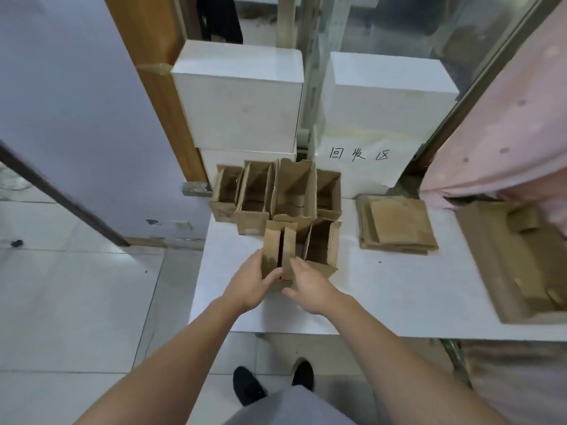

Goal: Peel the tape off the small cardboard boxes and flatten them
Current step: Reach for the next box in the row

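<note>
Cardboard box (279,256), small, open-topped, stands at near left of white table (399,289), nearest of cluster of open boxes (276,194). Left hand (250,283) curls round its left wall; right hand (306,286) grips near right corner, fingers partly hidden. Flat stack (399,223) lies right. Judgement: light, thin, crushable; tape not visible; hold by walls, press along creases.
</note>
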The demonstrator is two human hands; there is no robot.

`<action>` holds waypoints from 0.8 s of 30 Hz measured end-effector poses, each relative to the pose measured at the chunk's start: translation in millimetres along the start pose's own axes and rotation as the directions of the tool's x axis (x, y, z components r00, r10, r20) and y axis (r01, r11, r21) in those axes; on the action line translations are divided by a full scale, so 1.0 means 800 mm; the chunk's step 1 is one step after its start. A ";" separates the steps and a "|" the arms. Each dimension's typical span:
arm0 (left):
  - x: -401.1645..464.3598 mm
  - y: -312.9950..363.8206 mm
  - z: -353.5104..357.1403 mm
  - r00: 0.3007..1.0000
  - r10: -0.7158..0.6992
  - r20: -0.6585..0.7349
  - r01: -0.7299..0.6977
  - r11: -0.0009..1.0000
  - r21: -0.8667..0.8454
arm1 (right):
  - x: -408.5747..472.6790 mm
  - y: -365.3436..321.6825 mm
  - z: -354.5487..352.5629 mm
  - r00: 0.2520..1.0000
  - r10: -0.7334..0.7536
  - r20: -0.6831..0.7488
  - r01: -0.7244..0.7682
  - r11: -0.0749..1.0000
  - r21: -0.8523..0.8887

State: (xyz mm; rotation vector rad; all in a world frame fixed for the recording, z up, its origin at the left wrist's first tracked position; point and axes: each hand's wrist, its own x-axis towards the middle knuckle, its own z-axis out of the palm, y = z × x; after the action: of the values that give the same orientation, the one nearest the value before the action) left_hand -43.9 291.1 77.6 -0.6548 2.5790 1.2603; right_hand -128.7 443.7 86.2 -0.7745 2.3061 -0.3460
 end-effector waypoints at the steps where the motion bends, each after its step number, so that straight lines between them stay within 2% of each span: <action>1: -0.002 0.000 0.004 0.999 -0.032 0.017 0.033 0.998 -0.054 | 0.002 0.000 0.004 1.000 0.017 0.008 -0.017 1.000 -0.008; 4: -0.004 -0.005 0.016 0.992 -0.107 0.070 0.116 0.980 -0.158 | 0.012 -0.003 0.009 0.999 0.050 0.005 -0.050 0.999 -0.001; 11: -0.003 -0.026 0.029 0.983 -0.144 0.112 0.166 0.962 -0.219 | 0.024 0.003 0.038 0.990 0.087 0.109 -0.102 0.984 0.148; 16: -0.011 -0.036 0.024 0.985 -0.148 0.094 0.165 0.962 -0.219 | 0.016 0.007 0.048 0.996 0.084 0.003 -0.082 0.964 0.254; 20: -0.026 -0.040 0.011 0.990 -0.136 -0.037 0.122 0.959 -0.257 | 0.001 0.003 0.042 0.988 0.097 -0.120 -0.051 0.939 0.341; 24: -0.045 -0.025 -0.003 0.969 -0.130 -0.209 0.052 0.938 -0.344 | -0.020 0.001 0.033 0.976 0.031 -0.215 0.060 0.913 0.405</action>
State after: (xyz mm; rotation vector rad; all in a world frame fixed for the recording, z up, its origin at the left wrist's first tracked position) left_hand -2.2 289.4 78.0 -1.0283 2.4866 1.7037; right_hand -102.2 453.2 74.4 -0.5613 2.3092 -0.9296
